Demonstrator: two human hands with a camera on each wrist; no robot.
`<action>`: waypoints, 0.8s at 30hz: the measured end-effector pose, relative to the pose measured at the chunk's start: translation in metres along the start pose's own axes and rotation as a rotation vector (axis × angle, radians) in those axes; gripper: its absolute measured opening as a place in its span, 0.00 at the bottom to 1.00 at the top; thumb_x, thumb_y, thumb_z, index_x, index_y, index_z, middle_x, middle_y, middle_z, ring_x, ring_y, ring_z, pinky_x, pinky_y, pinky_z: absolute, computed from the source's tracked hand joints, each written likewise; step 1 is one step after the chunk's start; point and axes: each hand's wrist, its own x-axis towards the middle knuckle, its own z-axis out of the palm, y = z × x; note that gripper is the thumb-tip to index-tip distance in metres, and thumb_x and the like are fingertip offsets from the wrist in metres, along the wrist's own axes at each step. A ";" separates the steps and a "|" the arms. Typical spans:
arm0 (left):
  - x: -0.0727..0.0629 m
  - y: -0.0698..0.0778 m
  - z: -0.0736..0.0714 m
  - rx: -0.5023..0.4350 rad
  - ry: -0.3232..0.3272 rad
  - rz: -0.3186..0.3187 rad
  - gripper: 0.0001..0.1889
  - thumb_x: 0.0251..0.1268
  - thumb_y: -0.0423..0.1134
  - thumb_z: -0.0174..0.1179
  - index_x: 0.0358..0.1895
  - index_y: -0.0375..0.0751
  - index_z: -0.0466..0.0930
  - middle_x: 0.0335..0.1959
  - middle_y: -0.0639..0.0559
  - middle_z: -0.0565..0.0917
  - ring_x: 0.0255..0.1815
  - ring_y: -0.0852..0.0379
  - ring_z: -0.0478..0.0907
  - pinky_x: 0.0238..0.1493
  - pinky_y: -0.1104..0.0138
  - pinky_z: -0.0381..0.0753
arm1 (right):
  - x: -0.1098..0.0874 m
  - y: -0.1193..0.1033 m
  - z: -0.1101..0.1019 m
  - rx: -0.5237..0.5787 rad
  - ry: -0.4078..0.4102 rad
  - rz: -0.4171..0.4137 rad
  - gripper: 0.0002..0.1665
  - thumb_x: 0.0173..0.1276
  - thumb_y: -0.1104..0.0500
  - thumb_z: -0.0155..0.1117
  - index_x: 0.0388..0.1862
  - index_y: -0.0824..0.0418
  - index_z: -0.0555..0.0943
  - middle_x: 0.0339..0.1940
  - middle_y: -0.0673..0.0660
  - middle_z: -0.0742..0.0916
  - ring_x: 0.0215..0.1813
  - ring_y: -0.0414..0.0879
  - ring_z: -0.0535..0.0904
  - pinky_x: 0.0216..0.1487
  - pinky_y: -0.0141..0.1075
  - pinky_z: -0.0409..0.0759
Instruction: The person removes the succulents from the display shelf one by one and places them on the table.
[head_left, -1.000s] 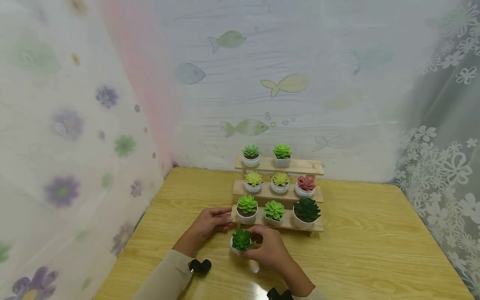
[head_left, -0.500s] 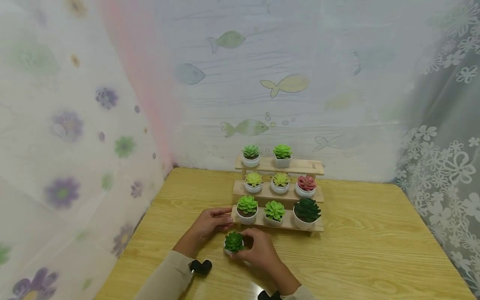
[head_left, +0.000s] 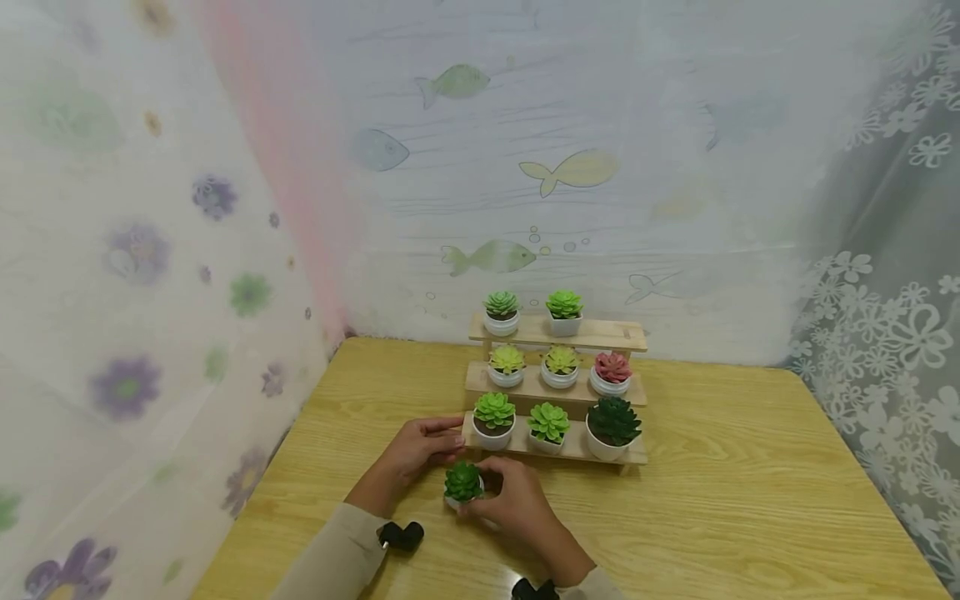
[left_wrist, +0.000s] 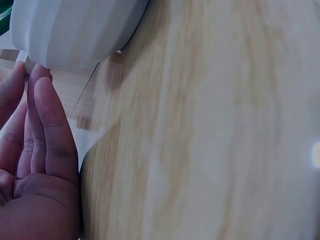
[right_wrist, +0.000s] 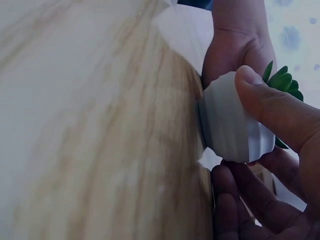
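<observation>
My right hand (head_left: pixel 519 498) grips a small dark green potted succulent (head_left: pixel 462 481) between thumb and fingers, in front of the shelf's left end. In the right wrist view its ribbed white pot (right_wrist: pixel 227 120) stands upright close over the table, the thumb on one side and fingers on the other. At the left end of the lowest board, my left hand (head_left: pixel 422 448) pinches the edge of the wooden tiered plant shelf (head_left: pixel 577 442). The left wrist view shows the fingertips (left_wrist: pixel 41 75) at the board end, partly hidden behind the white pot (left_wrist: pixel 75 30).
Several potted succulents stand on the shelf's three tiers, among them a red one (head_left: pixel 612 367) and a large dark one (head_left: pixel 613 423) at the right. The wood-grain table (head_left: pixel 750 483) extends to both sides. Printed curtains (head_left: pixel 675 125) rise behind and beside it.
My right hand has moved the dark green succulent a little to the left, toward my left hand. The left hand and the shelf stay where they were.
</observation>
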 end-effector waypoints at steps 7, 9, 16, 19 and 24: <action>0.000 -0.002 0.000 0.011 0.003 0.006 0.27 0.70 0.33 0.68 0.70 0.31 0.76 0.42 0.48 0.91 0.42 0.58 0.90 0.40 0.68 0.88 | -0.001 -0.001 0.002 0.031 -0.001 0.014 0.31 0.45 0.43 0.89 0.47 0.51 0.89 0.43 0.43 0.89 0.47 0.40 0.83 0.48 0.35 0.81; 0.000 -0.003 -0.001 0.013 0.004 0.004 0.28 0.70 0.33 0.68 0.71 0.32 0.75 0.42 0.48 0.91 0.42 0.58 0.90 0.41 0.68 0.88 | -0.001 -0.002 0.002 0.036 0.000 0.016 0.30 0.45 0.43 0.90 0.46 0.50 0.89 0.42 0.43 0.89 0.47 0.40 0.83 0.48 0.36 0.81; -0.001 -0.004 -0.003 0.019 -0.006 0.013 0.29 0.70 0.35 0.68 0.72 0.32 0.74 0.45 0.50 0.90 0.44 0.57 0.90 0.42 0.68 0.88 | 0.000 -0.003 0.001 0.029 -0.009 0.029 0.29 0.45 0.43 0.89 0.45 0.48 0.90 0.42 0.41 0.89 0.47 0.40 0.83 0.49 0.37 0.81; -0.001 -0.002 -0.001 0.022 0.001 0.010 0.29 0.70 0.35 0.68 0.72 0.32 0.74 0.45 0.50 0.90 0.44 0.58 0.90 0.41 0.68 0.88 | 0.000 -0.004 0.000 0.034 -0.015 0.027 0.28 0.45 0.43 0.89 0.46 0.49 0.90 0.42 0.41 0.90 0.47 0.39 0.84 0.50 0.37 0.82; 0.000 -0.002 -0.001 0.021 0.005 0.005 0.28 0.70 0.34 0.68 0.72 0.32 0.75 0.45 0.50 0.90 0.44 0.57 0.90 0.42 0.68 0.88 | 0.002 -0.004 -0.001 0.031 -0.033 0.015 0.31 0.47 0.43 0.88 0.50 0.50 0.91 0.46 0.42 0.91 0.51 0.40 0.85 0.55 0.41 0.84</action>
